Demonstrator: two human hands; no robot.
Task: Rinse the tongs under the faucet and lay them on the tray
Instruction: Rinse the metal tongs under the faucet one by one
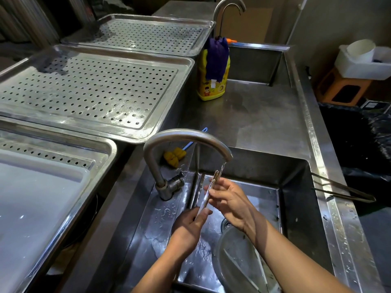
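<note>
Left of the sink (296, 187), perforated steel trays (88, 89) sit side by side. Under the running faucet (186, 136), the left hand (188, 227) grips the tongs (215, 178) by the handle end, tips up in the stream. The right hand (230, 204) pinches one serrated arm. Spare tongs (342, 191) lie across the sink's right rim.

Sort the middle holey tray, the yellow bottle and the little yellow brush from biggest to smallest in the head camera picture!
1. middle holey tray, by far the biggest.
2. yellow bottle.
3. yellow brush, the smallest, though it lies nearer the camera than the bottle.
</note>
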